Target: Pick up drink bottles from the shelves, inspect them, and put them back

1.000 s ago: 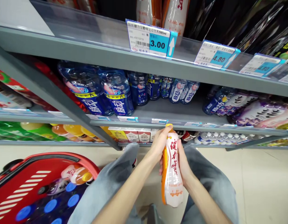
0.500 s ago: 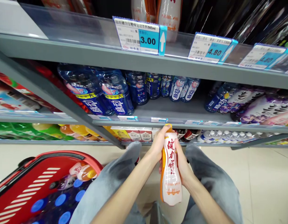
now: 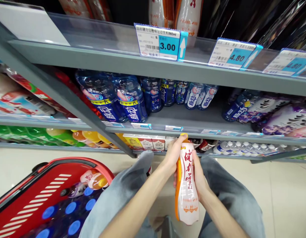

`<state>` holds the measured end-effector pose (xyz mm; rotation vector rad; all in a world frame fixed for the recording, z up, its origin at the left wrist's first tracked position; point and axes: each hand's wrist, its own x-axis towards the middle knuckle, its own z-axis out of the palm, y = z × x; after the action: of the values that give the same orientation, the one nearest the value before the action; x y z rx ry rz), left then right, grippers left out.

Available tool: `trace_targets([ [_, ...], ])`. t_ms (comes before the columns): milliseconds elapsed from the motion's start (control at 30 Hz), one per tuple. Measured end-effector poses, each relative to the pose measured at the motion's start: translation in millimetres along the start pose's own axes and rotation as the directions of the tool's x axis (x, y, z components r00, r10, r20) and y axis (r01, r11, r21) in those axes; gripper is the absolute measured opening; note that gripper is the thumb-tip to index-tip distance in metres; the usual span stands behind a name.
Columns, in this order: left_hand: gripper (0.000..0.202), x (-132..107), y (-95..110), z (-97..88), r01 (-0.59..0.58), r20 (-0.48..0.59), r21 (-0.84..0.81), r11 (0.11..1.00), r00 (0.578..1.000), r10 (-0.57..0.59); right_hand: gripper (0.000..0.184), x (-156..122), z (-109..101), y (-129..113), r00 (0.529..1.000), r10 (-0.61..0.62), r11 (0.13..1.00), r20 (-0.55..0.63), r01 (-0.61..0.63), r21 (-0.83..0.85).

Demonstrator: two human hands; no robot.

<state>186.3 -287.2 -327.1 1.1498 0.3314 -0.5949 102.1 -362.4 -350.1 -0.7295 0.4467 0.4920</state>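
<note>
Between my knees I hold a drink bottle [image 3: 188, 185] with a white and orange wrap, red characters and an orange cap, tilted with its cap toward the shelf. My left hand [image 3: 173, 157] is closed round the neck and upper left side, its thumb by the cap. On the other side my right hand [image 3: 200, 178] grips the body, its fingers partly hidden behind the bottle. Similar white and orange bottles [image 3: 189, 18] stand on the upper shelf, behind a price tag [image 3: 160, 43] reading 3.00.
A red shopping basket [image 3: 44, 185] with blue-capped bottles [image 3: 71, 207] and a few others stands at my left. Blue bottles [image 3: 132, 99] fill part of the middle shelf, with purple-labelled bottles [image 3: 289, 119] to the right. The grey shelf edge [image 3: 153, 67] juts out above my hands.
The whole view has shifted, so shelf, basket and hands sit slightly farther right and lower. Both hands keep their hold on the bottle.
</note>
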Motion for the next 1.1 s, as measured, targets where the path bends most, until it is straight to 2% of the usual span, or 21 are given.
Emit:
trace_targets([
  [133,0.039,-3,7,1.9,0.022,0.085,-0.068,0.997,0.996,-0.016,0.082,-2,0,-1,0.999,0.042,0.998,-0.005,-0.042,0.056],
  [233,0.031,-10,17,1.4,0.078,0.207,-0.130,0.988,0.977,-0.050,0.088,-3,-2,-2,0.989,0.074,0.995,0.126,-0.082,0.062],
  [300,0.024,-15,23,-1.0,0.108,0.315,-0.156,0.982,0.947,-0.054,0.089,-3,-5,-1,0.963,0.078,0.994,0.257,-0.096,0.059],
  [367,0.020,-20,27,-4.0,0.109,0.432,-0.178,0.978,0.902,-0.022,0.087,-2,-10,1,0.910,0.087,0.991,0.406,-0.121,0.058],
  [467,0.019,-26,29,-6.2,0.071,0.565,-0.196,0.978,0.824,0.053,0.089,-1,-19,5,0.767,0.142,0.976,0.625,-0.214,0.040],
  [533,0.019,-29,28,-5.0,0.049,0.586,-0.200,0.979,0.806,0.079,0.090,0,-21,6,0.706,0.140,0.968,0.695,-0.244,0.052],
  [567,0.019,-30,27,-3.8,0.043,0.577,-0.203,0.978,0.813,0.084,0.089,0,-21,6,0.698,0.125,0.968,0.705,-0.242,0.068],
  [700,0.015,-26,25,0.9,0.018,0.454,-0.234,0.972,0.886,0.093,0.084,-2,-12,1,0.727,0.067,0.974,0.684,-0.195,0.111],
  [833,0.013,-19,23,0.6,0.047,0.322,-0.219,0.974,0.946,0.027,0.081,-4,-1,1,0.822,0.026,0.983,0.569,-0.126,0.137],
  [967,0.020,-15,23,-2.3,0.104,0.267,-0.145,0.984,0.962,-0.062,0.079,-5,1,6,0.868,-0.009,0.986,0.497,-0.074,0.146],
  [1100,0.025,-14,20,-2.5,0.070,0.264,-0.101,0.992,0.964,-0.041,0.080,0,-2,10,0.867,-0.030,0.984,0.498,-0.061,0.165],
])
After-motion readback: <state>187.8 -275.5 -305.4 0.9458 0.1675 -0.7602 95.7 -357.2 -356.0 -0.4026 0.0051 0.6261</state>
